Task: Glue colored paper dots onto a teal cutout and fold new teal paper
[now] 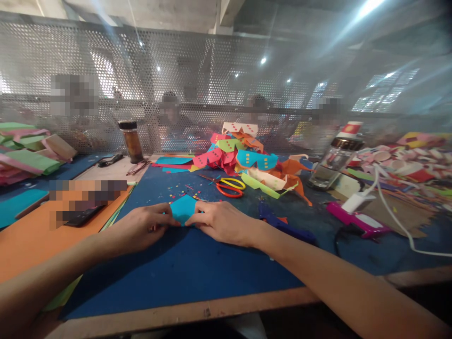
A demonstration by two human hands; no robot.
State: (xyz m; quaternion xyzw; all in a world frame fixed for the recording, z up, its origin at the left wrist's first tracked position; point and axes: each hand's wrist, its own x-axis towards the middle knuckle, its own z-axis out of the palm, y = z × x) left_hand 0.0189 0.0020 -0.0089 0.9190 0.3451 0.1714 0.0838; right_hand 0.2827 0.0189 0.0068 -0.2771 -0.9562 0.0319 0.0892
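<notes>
A piece of blue paper (182, 209), pointed at its far side, is held low over the blue table mat between my two hands. My left hand (148, 225) is closed, its thumb and fingers pinching the paper's left side. On the right side my right hand (222, 221) pinches it the same way. The paper's near edge is partly covered by my fingertips. Just beyond lie small coloured paper scraps (189, 187) and a pair of scissors (229, 186) with yellow and red handles. Right of my right hand rests a blue glue gun (286, 226).
A heap of cut, folded coloured paper (226, 157) sits at the back. Orange sheets (21, 249) with a phone (84, 215) are at left. A dark-capped bottle (132, 143), a glass bottle (332, 165) and a magenta power strip (367, 223) with a white cable stand around.
</notes>
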